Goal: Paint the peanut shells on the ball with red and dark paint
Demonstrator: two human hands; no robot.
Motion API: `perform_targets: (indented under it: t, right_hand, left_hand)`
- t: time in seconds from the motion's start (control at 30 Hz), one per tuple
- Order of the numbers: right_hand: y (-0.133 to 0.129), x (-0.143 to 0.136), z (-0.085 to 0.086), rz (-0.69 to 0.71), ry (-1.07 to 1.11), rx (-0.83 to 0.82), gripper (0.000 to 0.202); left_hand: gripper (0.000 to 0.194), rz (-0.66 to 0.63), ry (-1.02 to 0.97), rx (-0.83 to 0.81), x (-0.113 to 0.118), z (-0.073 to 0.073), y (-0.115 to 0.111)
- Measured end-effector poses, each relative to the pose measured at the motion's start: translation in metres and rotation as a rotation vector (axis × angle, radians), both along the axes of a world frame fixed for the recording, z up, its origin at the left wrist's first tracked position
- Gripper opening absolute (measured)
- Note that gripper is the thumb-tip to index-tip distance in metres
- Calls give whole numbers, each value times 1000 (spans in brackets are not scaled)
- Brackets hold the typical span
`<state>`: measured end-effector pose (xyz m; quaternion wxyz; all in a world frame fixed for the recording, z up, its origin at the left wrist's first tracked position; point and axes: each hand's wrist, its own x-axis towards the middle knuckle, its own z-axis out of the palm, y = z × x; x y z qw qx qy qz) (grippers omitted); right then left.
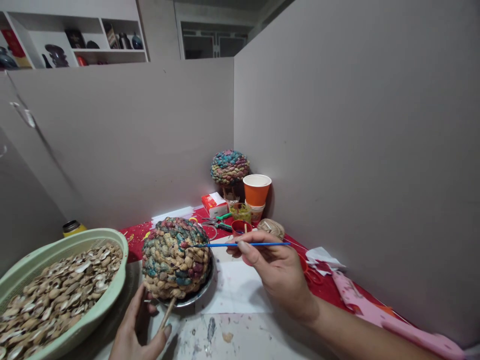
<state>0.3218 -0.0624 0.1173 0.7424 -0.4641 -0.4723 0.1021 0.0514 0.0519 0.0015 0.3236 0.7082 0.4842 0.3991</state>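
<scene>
Gently, my left hand [137, 330] pinches the stick [167, 312] under the shell-covered ball [175, 258] resting in a metal dish [195, 295] on the counter [240, 335]; it looks light, bumpy and brittle, while my right hand [275, 267] grips a thin brush [243, 244].

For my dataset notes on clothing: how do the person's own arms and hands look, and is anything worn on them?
Both hands are bare: the left hand and the right hand show no gloves, rings or watch. The right forearm is uncovered, with no sleeve visible. Fingernails appear short and unpainted.
</scene>
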Motion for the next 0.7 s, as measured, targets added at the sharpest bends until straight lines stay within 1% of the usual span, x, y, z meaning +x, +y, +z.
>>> perform_targets:
  t: [0.1, 0.2, 0.3, 0.4, 0.53, 0.6, 0.7]
  right_hand:
    - [-1, -1, -4, -44, -67, 57, 6]
    - [0, -1, -6, -74, -177, 102, 13]
    - [2, 0, -7, -70, -288, 133, 17]
    - [2, 1, -8, -59, -334, 149, 20]
    - [-4, 3, -7, -69, -435, 186, 26]
    - [-7, 4, -5, -86, -489, 193, 25]
    - [-9, 3, -4, -119, -506, 205, 25]
  left_hand:
    - [93, -4, -6, -13, 0, 1, 0]
    - [93, -10, 0, -12, -1, -1, 1]
    - [95, -14, -5, -13, -2, -4, 3]
    - [98, -17, -15, -30, -3, -6, 4]
    - [97, -20, 3, -20, -3, -3, 2]
    - [96, -17, 18, -10, -3, -2, 2]
    - [97, -6, 30, -4, -2, -1, 1]
